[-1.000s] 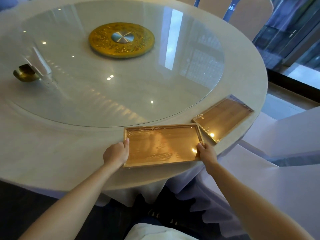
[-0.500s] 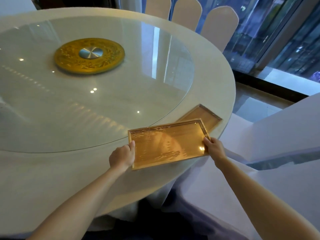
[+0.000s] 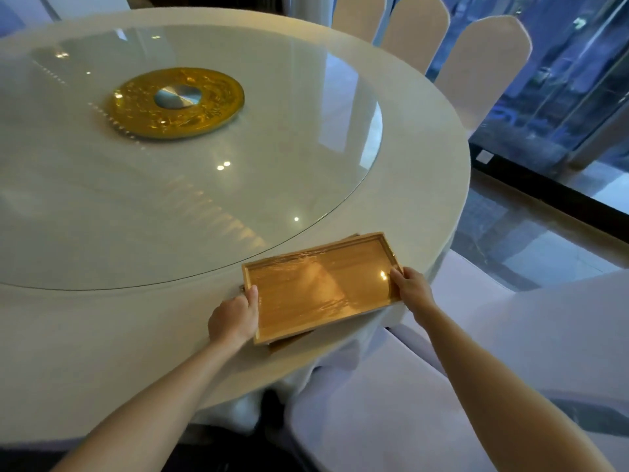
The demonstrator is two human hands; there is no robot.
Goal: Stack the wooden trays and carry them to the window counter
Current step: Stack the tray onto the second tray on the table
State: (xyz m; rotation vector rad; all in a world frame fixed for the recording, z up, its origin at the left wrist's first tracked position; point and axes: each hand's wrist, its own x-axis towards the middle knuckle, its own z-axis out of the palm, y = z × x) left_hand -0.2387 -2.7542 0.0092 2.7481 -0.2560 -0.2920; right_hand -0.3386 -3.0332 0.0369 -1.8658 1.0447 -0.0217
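Shallow rectangular wooden tray wrapped in clear plastic film sits on top of a second wooden tray, of which only slivers show: a strip at the near edge and a corner at the far edge. Upper tray slightly skewed against the lower. Both at the near right edge of the large round cream-coloured table, just outside the rim of the round glass turntable.

Left hand clamped on the upper tray's left short side, thumb over the rim, fingers curled below. Right hand gripping the right short side, thumb on the rim. Whether the stack is lifted or resting on the table, cannot tell.

Gold disc with silver centre at the middle of the turntable. White-covered chairs beyond the table; dark window glazing behind them
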